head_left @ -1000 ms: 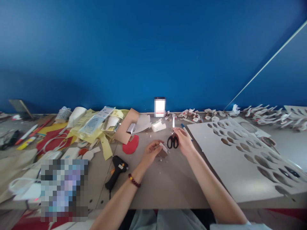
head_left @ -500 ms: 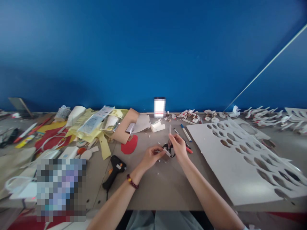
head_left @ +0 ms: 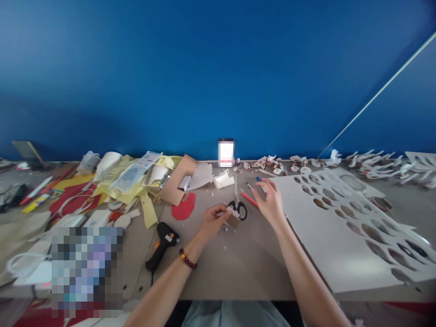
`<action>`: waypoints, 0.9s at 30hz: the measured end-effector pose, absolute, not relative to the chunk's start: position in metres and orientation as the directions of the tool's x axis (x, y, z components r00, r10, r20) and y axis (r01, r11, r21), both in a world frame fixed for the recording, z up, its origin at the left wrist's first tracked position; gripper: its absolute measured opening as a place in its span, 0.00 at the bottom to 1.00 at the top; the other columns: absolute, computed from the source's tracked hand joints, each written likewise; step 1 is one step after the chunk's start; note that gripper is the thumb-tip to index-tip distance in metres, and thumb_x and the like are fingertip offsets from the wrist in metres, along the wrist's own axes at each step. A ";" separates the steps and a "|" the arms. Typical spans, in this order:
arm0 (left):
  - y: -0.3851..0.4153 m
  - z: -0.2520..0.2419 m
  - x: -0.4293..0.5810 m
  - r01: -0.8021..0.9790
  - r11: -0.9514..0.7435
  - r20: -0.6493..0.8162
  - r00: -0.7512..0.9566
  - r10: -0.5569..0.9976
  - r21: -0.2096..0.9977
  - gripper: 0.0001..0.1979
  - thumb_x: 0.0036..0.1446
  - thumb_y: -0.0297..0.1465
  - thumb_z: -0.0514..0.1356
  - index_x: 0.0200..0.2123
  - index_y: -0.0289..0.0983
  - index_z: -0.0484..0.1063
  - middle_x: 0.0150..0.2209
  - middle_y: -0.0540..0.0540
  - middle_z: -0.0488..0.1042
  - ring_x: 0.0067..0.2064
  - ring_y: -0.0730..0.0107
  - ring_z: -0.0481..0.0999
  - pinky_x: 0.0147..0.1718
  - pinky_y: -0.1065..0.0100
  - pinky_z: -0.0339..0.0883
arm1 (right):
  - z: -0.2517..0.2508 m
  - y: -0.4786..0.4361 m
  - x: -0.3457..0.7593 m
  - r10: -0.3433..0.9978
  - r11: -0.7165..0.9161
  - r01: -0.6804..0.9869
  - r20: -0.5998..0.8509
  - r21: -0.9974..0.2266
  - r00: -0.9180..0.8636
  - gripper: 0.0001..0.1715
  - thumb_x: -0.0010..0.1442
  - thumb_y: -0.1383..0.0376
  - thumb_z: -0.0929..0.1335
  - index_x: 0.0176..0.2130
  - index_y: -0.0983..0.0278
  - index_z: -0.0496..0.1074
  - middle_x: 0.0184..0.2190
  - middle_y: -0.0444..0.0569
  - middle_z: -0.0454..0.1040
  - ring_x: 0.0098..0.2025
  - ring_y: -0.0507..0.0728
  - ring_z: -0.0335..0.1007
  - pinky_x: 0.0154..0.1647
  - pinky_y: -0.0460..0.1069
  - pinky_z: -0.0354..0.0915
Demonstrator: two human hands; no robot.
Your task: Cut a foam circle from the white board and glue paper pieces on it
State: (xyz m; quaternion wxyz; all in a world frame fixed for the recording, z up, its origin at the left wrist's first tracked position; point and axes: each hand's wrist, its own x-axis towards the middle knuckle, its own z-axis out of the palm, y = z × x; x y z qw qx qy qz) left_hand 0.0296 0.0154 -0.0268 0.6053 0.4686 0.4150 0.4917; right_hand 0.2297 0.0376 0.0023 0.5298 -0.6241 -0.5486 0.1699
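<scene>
My left hand (head_left: 214, 219) pinches a small white piece (head_left: 233, 211), which looks like cut paper or card. Just beneath it shows a small brownish flat patch (head_left: 233, 221) that I cannot make out. Black-handled scissors (head_left: 242, 210) lie on the table right beside that piece, blades pointing away from me. My right hand (head_left: 271, 202) hovers over the pens with thumb and fingers apart, gripping nothing visible. A red pen (head_left: 250, 200) lies to the left of its thumb, and a dark pen (head_left: 250, 185) lies beyond. The blue marker (head_left: 259, 179) is mostly covered by the fingers.
On the right lies a large white sheet (head_left: 306, 236) with many oval cut-outs. Small white bird-like shapes (head_left: 374, 165) line the back edge. A black glue gun (head_left: 162, 245), a red paper piece (head_left: 183, 206) and heaped paper (head_left: 136, 175) sit left. A lit screen (head_left: 226, 153) stands behind.
My right hand has let go of the scissors, which now lie on the table, and has moved right, over the pens. The left hand stays nearly in place with the white piece.
</scene>
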 end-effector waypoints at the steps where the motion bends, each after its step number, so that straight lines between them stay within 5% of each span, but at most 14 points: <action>1: 0.016 -0.027 0.029 -0.229 0.095 -0.057 0.167 0.984 0.969 0.16 0.39 0.41 0.71 0.23 0.35 0.73 0.26 0.50 0.72 0.28 0.73 0.69 0.28 0.72 0.64 | 0.004 0.035 0.229 0.868 0.211 0.542 0.410 -0.814 0.279 0.21 0.50 0.52 0.69 0.39 0.62 0.75 0.49 0.57 0.71 0.52 0.66 0.66 0.49 0.59 0.62; 4: 0.015 -0.028 0.027 -0.302 0.132 -0.084 0.168 0.982 0.944 0.15 0.40 0.39 0.71 0.24 0.35 0.73 0.25 0.50 0.72 0.27 0.75 0.69 0.27 0.74 0.63 | 0.004 0.026 0.221 0.961 0.197 0.424 0.260 -0.884 0.096 0.18 0.52 0.55 0.69 0.41 0.61 0.76 0.43 0.54 0.75 0.46 0.63 0.70 0.49 0.59 0.64; 7: 0.014 -0.026 0.026 -0.353 0.154 -0.091 0.189 0.978 0.923 0.13 0.41 0.38 0.70 0.24 0.35 0.73 0.25 0.50 0.74 0.27 0.75 0.70 0.28 0.74 0.64 | -0.005 0.019 0.210 0.994 -0.046 0.035 -0.050 -0.998 -0.095 0.17 0.52 0.52 0.70 0.33 0.62 0.77 0.31 0.49 0.76 0.34 0.58 0.73 0.40 0.54 0.68; 11: 0.013 -0.022 0.025 -0.372 0.203 -0.122 0.229 0.966 0.906 0.13 0.42 0.37 0.70 0.24 0.35 0.73 0.26 0.49 0.75 0.27 0.74 0.71 0.29 0.73 0.65 | -0.013 0.014 0.202 0.933 -0.326 -0.353 -0.237 -0.877 -0.271 0.19 0.46 0.54 0.75 0.36 0.62 0.76 0.29 0.45 0.74 0.29 0.52 0.70 0.34 0.48 0.68; 20: 0.011 -0.020 0.026 -0.380 0.312 -0.206 0.295 0.933 0.871 0.15 0.37 0.37 0.73 0.27 0.35 0.75 0.25 0.50 0.75 0.27 0.74 0.72 0.31 0.71 0.66 | -0.013 0.005 0.195 0.903 -0.377 -0.421 -0.224 -0.825 -0.367 0.20 0.43 0.55 0.77 0.34 0.64 0.76 0.28 0.44 0.73 0.29 0.50 0.68 0.32 0.45 0.66; 27: 0.018 -0.021 0.022 -0.384 0.156 -0.105 0.149 0.983 0.910 0.13 0.42 0.38 0.70 0.26 0.36 0.75 0.36 0.47 0.76 0.35 0.71 0.74 0.35 0.71 0.67 | -0.007 0.007 0.195 0.959 -0.278 -0.386 -0.234 -0.879 -0.158 0.20 0.40 0.57 0.78 0.31 0.66 0.75 0.26 0.44 0.73 0.25 0.49 0.66 0.26 0.44 0.62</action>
